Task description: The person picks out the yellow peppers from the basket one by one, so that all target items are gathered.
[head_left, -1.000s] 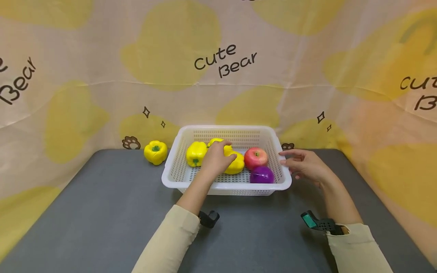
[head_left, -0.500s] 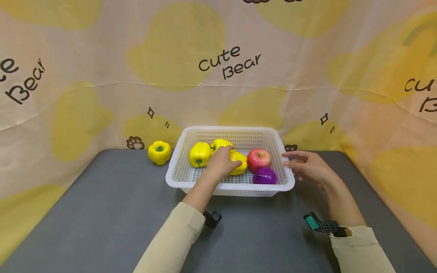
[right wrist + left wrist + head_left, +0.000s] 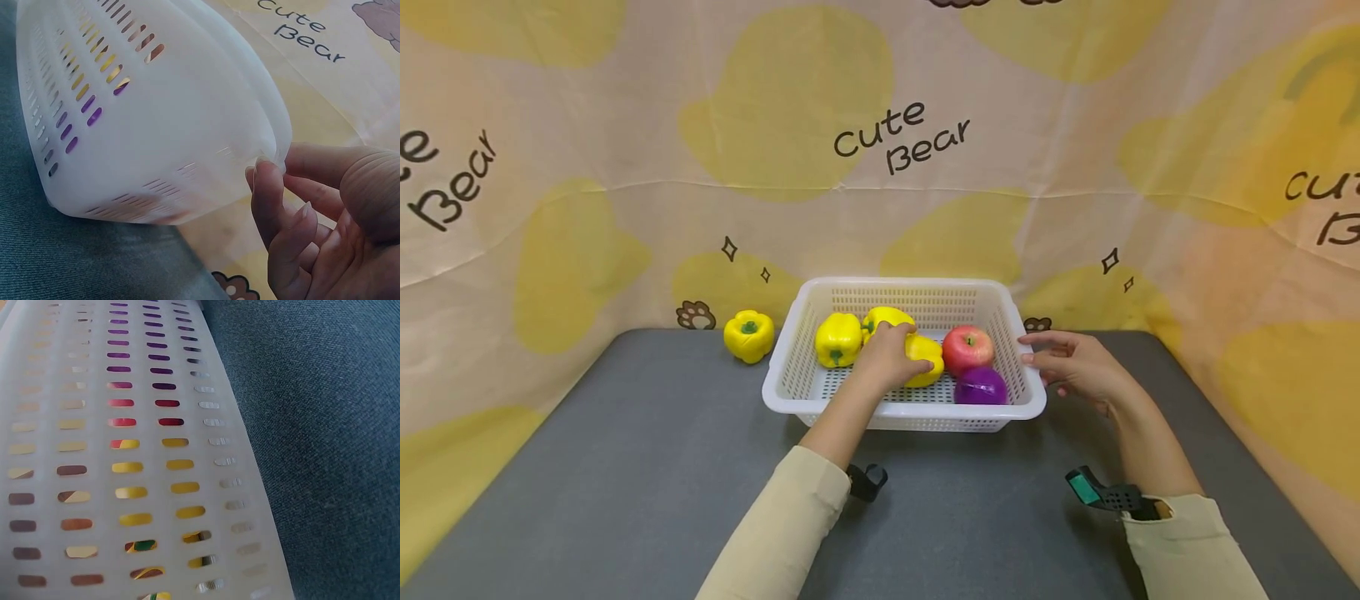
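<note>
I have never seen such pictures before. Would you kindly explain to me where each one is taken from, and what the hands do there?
There is no machine: only a person's left hand and right hand. The head camera gives the wide view, forward and down; the others come from cameras on each wrist. On the grey table stands a white slotted basket with yellow peppers, an apple and a purple ball-shaped thing; another pepper stands outside, left of it. The left hand seems to grip a pepper inside; the right pinches the basket's rim.

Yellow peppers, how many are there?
4: one pepper left of the basket; inside, a left pepper, a back pepper, and a right pepper by the left hand. More may be hidden.
</note>
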A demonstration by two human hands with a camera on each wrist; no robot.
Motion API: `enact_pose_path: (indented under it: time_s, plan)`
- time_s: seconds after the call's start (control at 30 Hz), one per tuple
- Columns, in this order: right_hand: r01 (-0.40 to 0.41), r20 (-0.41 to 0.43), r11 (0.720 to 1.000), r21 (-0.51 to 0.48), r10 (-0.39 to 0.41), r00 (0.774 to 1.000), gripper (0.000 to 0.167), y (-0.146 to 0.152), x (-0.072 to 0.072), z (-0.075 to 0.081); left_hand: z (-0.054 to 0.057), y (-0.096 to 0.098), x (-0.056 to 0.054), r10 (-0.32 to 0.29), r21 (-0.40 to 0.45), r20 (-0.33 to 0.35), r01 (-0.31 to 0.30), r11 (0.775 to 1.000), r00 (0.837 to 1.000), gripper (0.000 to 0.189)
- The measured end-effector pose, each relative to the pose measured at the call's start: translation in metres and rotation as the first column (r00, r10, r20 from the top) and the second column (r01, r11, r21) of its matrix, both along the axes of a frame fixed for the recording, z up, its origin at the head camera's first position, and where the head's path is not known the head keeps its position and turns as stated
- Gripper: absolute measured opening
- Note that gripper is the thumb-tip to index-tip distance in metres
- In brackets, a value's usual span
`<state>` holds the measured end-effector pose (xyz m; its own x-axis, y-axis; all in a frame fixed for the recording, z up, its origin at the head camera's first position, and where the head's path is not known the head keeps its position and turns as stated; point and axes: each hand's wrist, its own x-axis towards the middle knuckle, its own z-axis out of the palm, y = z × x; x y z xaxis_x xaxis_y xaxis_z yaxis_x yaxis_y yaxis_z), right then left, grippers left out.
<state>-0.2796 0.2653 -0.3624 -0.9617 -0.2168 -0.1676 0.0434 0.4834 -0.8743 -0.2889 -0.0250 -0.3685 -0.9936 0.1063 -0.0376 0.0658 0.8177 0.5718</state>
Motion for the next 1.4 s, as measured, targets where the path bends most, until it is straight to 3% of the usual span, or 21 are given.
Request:
enact_pose_path:
  time_s: [0.2, 0.33, 0.77, 1.03, 1.4]
  plan:
    - [0.005, 0.0, 1.0, -0.002, -0.005, 1.0, 0.064, -0.0011, 0.0014, 0.0016, 0.0003, -0.0013, 0.001, -0.041, -0.024, 0.03, 0.042, 0.999, 0.999, 0.08]
    - [0.005, -0.001, 1.0, 0.002, -0.005, 1.0, 0.064, -0.0016, 0.0018, 0.0022, -0.0004, -0.0019, 0.0004, -0.062, -0.038, 0.027, 0.063, 0.997, 0.998, 0.077]
    - [0.015, 0.005, 1.0, 0.014, -0.015, 1.0, 0.064, -0.0008, 0.0022, 0.0003, -0.005, -0.0018, -0.0026, -0.17, 0.018, 0.095, 0.169, 0.985, 0.981, 0.083]
    - [0.028, 0.005, 0.999, 0.021, -0.028, 1.0, 0.065, -0.0012, 0.0016, -0.0013, -0.0058, -0.0014, -0.0021, -0.15, -0.031, 0.087, 0.153, 0.988, 0.985, 0.082]
    - [0.033, 0.01, 0.999, 0.019, -0.033, 0.999, 0.065, -0.0032, 0.001, -0.0019, -0.0046, -0.0023, -0.0003, -0.182, -0.078, 0.072, 0.187, 0.979, 0.981, 0.081]
